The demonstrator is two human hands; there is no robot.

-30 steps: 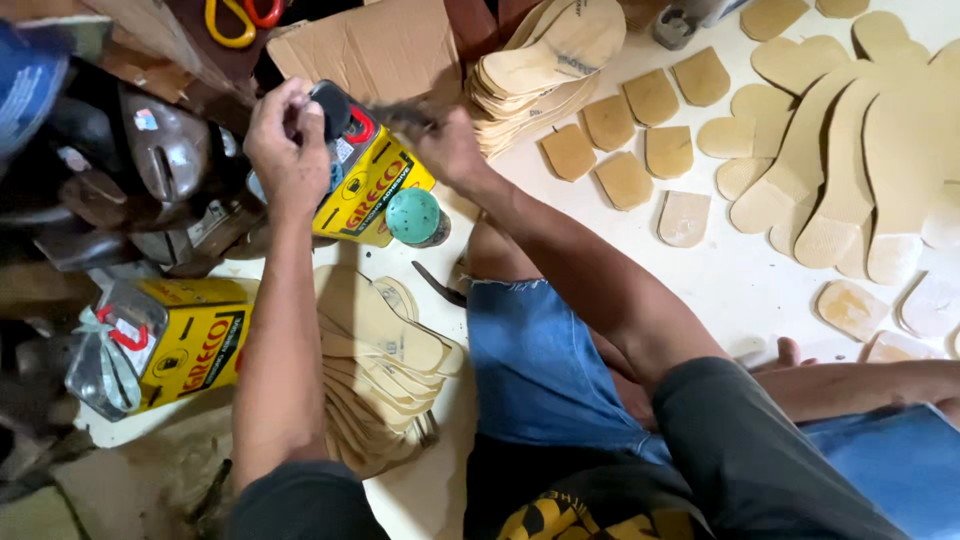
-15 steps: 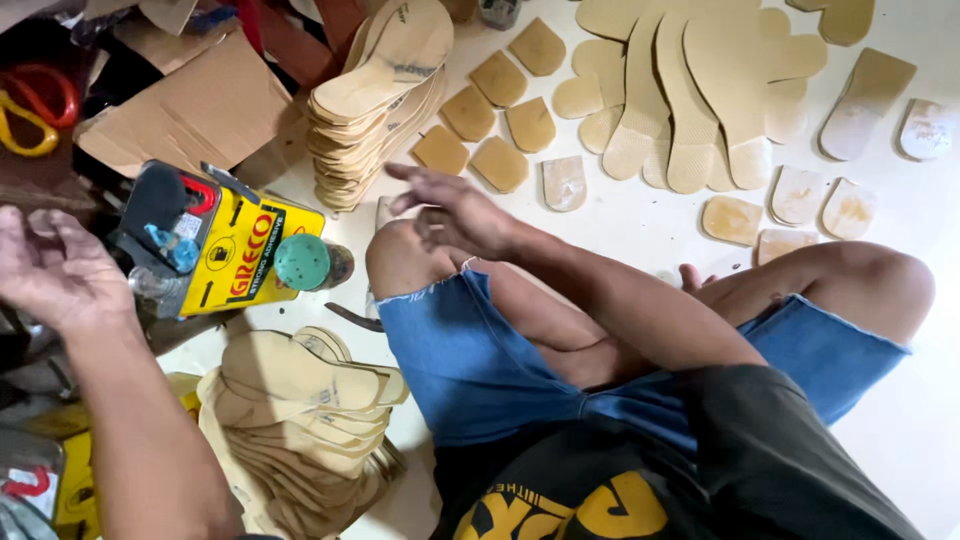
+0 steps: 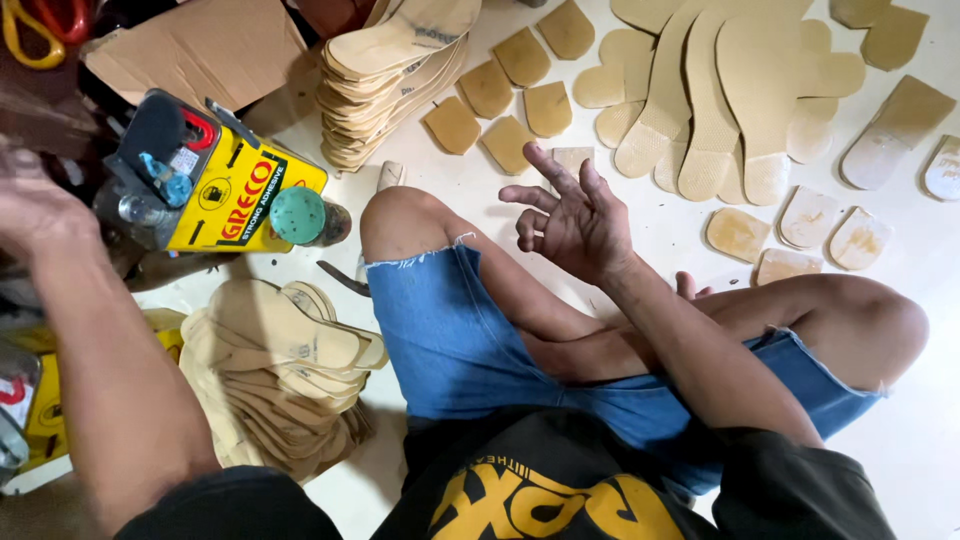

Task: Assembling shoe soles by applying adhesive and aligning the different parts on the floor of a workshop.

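Sitting cross-legged on the pale floor [image 3: 930, 440] in blue denim shorts [image 3: 450, 340], we've got both hands up and neither one is holding anything we can make out. Our right hand [image 3: 575, 215] hovers in the middle of the frame just above the knee, fingers spread loose and half curled, palm empty. Our left hand [image 3: 35, 205] is way over at the left edge, blurred, reaching toward the dark clutter there; honestly we can't tell if those fingers are gripping something or not.

Closest thing to the left hand is the yellow adhesive can [image 3: 235, 190], lying tilted in the upper left of the frame with a teal round cap [image 3: 297, 214] just beside it. Behind it sits a flat piece of cardboard [image 3: 200, 45], and orange-handled scissors [image 3: 30, 25] peek in at the top left corner.

Lower left, next to our thigh, is a messy pile of tan insoles [image 3: 285, 370]. Another neater stack of insoles [image 3: 395, 75] sits at the top centre. Across the upper right, loads of tan cut-out sole pieces [image 3: 720, 90] are laid out flat on the floor, some overlapping, and small heel-shaped pieces [image 3: 500, 90] lie near the stack.
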